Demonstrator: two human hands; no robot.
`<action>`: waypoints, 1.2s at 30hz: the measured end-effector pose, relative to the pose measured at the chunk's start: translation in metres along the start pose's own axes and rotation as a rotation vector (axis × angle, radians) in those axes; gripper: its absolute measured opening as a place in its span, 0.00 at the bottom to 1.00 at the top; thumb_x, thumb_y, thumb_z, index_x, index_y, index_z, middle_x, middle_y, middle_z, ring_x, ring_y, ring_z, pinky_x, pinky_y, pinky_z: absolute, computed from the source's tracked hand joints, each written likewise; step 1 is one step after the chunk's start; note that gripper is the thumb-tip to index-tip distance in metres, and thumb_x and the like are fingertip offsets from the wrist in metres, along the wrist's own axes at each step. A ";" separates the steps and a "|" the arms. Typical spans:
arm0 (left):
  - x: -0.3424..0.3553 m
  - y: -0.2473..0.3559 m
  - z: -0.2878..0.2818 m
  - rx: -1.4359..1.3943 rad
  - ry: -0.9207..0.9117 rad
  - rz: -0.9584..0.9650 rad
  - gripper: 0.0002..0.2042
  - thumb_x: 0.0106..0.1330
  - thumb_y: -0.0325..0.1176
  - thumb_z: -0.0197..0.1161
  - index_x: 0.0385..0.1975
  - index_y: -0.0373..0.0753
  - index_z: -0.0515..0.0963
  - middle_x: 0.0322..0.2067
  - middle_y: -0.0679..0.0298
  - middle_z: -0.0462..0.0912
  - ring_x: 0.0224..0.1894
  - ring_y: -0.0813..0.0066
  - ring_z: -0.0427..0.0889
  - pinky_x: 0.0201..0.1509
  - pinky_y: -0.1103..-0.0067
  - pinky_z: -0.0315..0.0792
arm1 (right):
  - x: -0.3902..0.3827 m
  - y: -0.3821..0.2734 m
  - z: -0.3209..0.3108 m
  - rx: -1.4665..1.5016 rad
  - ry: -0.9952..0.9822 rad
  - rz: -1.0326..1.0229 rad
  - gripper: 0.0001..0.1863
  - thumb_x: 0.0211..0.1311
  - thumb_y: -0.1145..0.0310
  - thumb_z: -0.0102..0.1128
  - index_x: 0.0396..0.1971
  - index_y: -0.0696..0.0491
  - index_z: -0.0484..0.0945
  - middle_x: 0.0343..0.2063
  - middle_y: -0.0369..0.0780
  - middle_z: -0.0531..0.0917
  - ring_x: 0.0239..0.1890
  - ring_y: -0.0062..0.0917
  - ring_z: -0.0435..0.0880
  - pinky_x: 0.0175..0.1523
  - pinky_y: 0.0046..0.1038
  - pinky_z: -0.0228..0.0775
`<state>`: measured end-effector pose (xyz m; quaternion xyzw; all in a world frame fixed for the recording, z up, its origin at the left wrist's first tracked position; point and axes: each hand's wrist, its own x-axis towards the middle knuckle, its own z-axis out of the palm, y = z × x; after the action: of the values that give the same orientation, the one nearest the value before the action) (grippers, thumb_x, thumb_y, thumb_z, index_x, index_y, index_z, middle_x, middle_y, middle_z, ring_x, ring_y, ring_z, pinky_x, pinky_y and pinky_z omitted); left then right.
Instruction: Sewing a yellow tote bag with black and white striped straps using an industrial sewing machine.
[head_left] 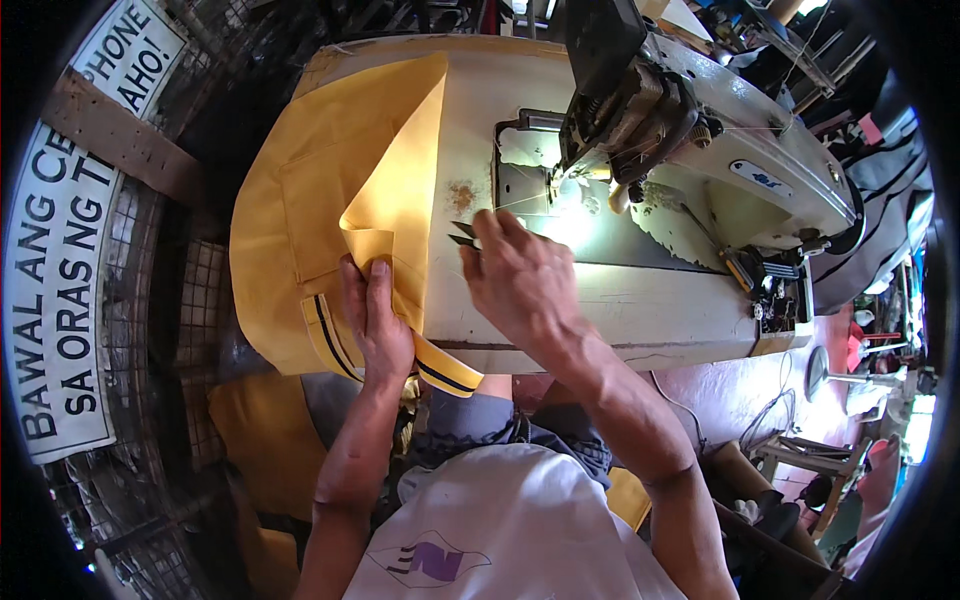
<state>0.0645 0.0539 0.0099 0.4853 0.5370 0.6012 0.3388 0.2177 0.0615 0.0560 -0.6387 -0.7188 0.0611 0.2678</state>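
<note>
A yellow garment [330, 200] is lying draped over the worktop's [560, 300] left end, its striped cuff [440, 368] hanging off the front edge. The left hand [375, 320] is pinching a fold with closed fingers, while the right hand [520, 280] is gripping small snips [465, 236] beside the sewing machine [700, 130].

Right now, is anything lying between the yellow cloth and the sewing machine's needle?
Only the right hand, which holds small dark snips over the bare cream table top. The left hand pinches the folded yellow fabric at the table's left side.
</note>
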 end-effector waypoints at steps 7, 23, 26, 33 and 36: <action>-0.004 -0.006 -0.003 -0.433 0.110 -0.095 0.19 0.75 0.37 0.51 0.59 0.33 0.69 0.52 0.59 0.74 0.53 0.70 0.74 0.60 0.75 0.68 | 0.008 0.001 0.010 0.048 -0.023 -0.022 0.08 0.65 0.66 0.61 0.35 0.54 0.74 0.30 0.44 0.82 0.27 0.44 0.83 0.30 0.42 0.75; -0.002 -0.002 -0.004 -0.442 0.186 -0.113 0.21 0.73 0.39 0.51 0.62 0.35 0.67 0.54 0.58 0.73 0.54 0.69 0.75 0.61 0.73 0.69 | -0.016 -0.012 0.008 0.107 -0.137 -0.006 0.10 0.66 0.64 0.59 0.37 0.54 0.72 0.29 0.44 0.83 0.27 0.43 0.84 0.31 0.42 0.76; -0.003 -0.002 -0.004 -0.368 0.203 -0.126 0.21 0.73 0.39 0.51 0.62 0.35 0.67 0.54 0.58 0.73 0.55 0.69 0.74 0.61 0.73 0.69 | -0.031 -0.003 -0.010 0.119 -0.069 0.049 0.12 0.64 0.64 0.62 0.38 0.54 0.71 0.29 0.43 0.82 0.27 0.43 0.84 0.31 0.42 0.76; -0.001 -0.004 -0.003 -0.465 0.151 -0.144 0.23 0.73 0.39 0.51 0.63 0.34 0.66 0.55 0.58 0.73 0.56 0.68 0.74 0.63 0.73 0.68 | -0.009 -0.016 0.016 0.155 -0.226 0.045 0.11 0.67 0.63 0.58 0.39 0.54 0.70 0.31 0.48 0.84 0.28 0.48 0.84 0.31 0.46 0.76; 0.001 -0.006 -0.005 -0.407 0.155 -0.046 0.24 0.74 0.40 0.51 0.65 0.33 0.65 0.58 0.57 0.73 0.58 0.67 0.74 0.63 0.72 0.68 | -0.016 0.004 0.023 0.195 -0.105 0.055 0.09 0.67 0.63 0.57 0.37 0.53 0.71 0.30 0.48 0.83 0.27 0.49 0.83 0.31 0.47 0.74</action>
<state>0.0585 0.0541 0.0047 0.3466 0.4401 0.7248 0.4010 0.2113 0.0530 0.0297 -0.6249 -0.7048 0.1713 0.2888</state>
